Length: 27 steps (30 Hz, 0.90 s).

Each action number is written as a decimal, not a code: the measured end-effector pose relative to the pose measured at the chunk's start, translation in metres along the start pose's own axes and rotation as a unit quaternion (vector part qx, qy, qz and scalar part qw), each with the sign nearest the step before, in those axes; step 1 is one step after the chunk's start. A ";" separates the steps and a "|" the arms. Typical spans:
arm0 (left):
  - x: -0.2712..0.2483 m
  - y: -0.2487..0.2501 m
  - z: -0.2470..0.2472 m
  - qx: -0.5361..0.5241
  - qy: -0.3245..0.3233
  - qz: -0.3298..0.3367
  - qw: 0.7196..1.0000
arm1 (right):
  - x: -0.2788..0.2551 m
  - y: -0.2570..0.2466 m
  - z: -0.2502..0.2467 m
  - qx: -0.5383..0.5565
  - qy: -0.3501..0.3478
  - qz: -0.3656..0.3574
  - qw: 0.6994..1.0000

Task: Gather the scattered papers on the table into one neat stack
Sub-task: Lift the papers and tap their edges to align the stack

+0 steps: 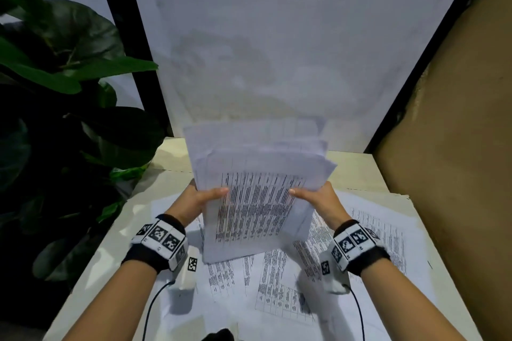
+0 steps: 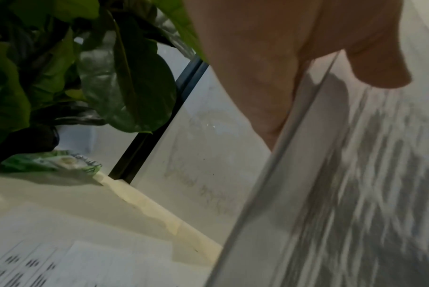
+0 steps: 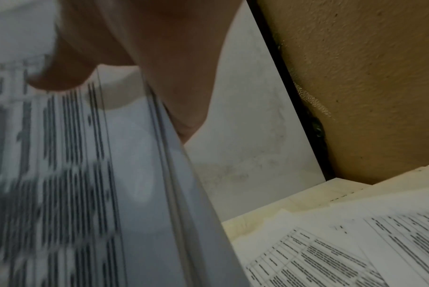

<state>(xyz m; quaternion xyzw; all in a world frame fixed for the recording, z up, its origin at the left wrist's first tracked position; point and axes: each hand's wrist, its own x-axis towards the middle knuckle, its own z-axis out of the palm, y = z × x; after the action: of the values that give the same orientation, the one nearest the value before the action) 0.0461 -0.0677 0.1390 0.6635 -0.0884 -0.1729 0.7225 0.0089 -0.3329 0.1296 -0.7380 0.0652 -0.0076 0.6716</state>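
Both hands hold one bundle of printed sheets up off the tabletop [image 1: 357, 171]. On the bundle's left edge, the left hand [image 1: 198, 198] has its thumb lying across the printed front sheet and its fingers hidden behind the paper; the left wrist view shows that thumb pressed to the front face with the paper edge running down beside the palm. Opposite it, the right hand [image 1: 318, 198] grips the right edge the same way, thumb on the front, fingers out of sight behind. The held stack of papers [image 1: 257, 194] stands tilted, its top leaning toward the far wall, and its sheets are uneven: several upper edges fan out at different heights and a corner juts out to the right. The front page carries dense rows of tabular print. Beneath and nearer, loose papers [image 1: 279, 285] lie flat and overlapping on the tabletop, more of them spreading to the right [image 3: 356, 252] toward a brown wall [image 1: 457, 119]. Each wrist wears a dark band with black-and-white markers. A leafy plant [image 1: 55, 77] stands at the left, just beyond the tabletop's left edge, and a pale panel [image 1: 277, 36] rises at the far side.
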 end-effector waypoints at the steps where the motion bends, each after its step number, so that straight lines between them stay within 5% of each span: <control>1: -0.001 0.001 0.000 0.001 -0.014 0.004 1.000 | 0.000 0.000 0.000 0.000 -0.001 -0.004 1.000; 12: -0.009 0.027 0.007 0.016 0.009 0.072 0.997 | -0.007 -0.040 0.017 0.049 0.005 -0.113 0.992; 18: -0.020 -0.001 0.015 -0.003 0.019 0.015 1.000 | -0.017 -0.004 0.026 0.023 -0.009 -0.003 1.000; 27: -0.039 0.000 0.017 0.000 0.035 0.067 0.997 | -0.036 -0.013 0.025 0.101 0.024 -0.041 0.994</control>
<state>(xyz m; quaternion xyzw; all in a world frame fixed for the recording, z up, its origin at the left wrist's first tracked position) 0.0041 -0.0697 0.1451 0.6619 -0.1074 -0.1008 0.7350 -0.0236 -0.3026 0.1432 -0.6682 0.0505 -0.0593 0.7399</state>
